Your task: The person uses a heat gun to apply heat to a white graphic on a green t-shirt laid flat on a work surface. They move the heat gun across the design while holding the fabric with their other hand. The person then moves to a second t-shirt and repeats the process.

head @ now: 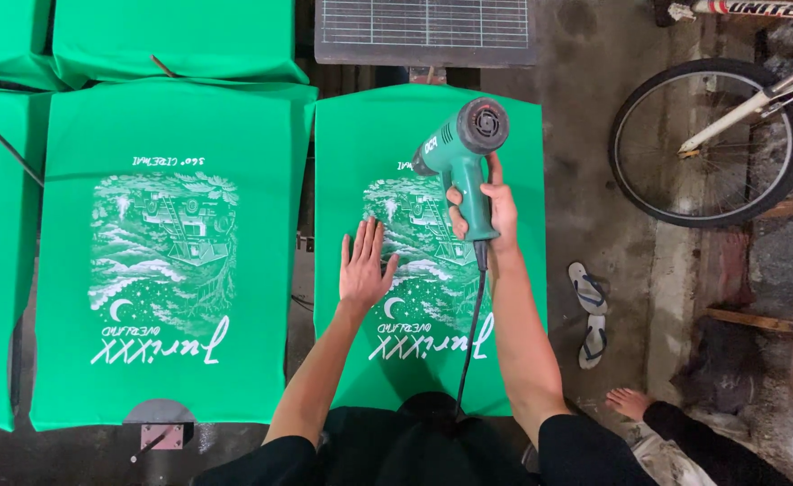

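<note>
A green shirt [351,162] with a white landscape print lies stretched flat on a board in front of me. My right hand [491,209] grips the handle of a green heat gun [459,148], whose nozzle points down at the print's upper part. Its black cord [470,333] runs down toward my body. Flat on the shirt rests my left hand [363,265], fingers apart, at the left edge of the print.
Another printed green shirt [167,252] lies on the board to the left, with more green shirts [176,36] beyond. A metal grid [425,27] sits at the top. On the right floor stand a bicycle wheel [707,144], sandals [590,310] and another person's bare foot [629,402].
</note>
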